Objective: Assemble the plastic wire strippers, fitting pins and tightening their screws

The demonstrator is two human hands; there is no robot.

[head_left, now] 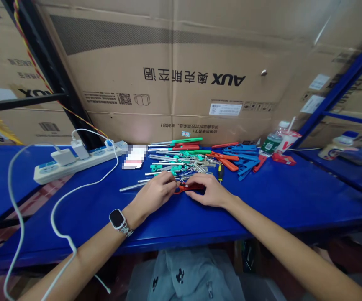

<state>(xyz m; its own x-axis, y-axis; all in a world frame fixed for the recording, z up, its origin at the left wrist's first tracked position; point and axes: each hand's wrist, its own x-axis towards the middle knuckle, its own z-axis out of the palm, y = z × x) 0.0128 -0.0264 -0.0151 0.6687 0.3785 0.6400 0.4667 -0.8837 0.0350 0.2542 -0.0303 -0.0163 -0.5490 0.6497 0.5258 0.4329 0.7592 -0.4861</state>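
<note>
My left hand [159, 193], a watch on its wrist, is closed in a pinch at the left end of a red plastic handle shell [181, 190]. My right hand [210, 191] grips the same shell from the right, thumb below and fingers above. A small dark part with a light tip [183, 185] lies between the fingertips at the shell. Just behind the hands spreads a pile of metal rods with green plastic parts and thin white wires [196, 162]. A yellow-and-black screwdriver [220, 172] lies close behind my right hand.
Blue plastic shells [246, 161] and orange shells [227, 160] lie right of the pile. Beyond them stand a bottle [270, 144] and a cup [289, 140]. A power strip [83, 161] with white cables is at left, near a phone [134, 157]. Cardboard boxes [168, 54] wall the back.
</note>
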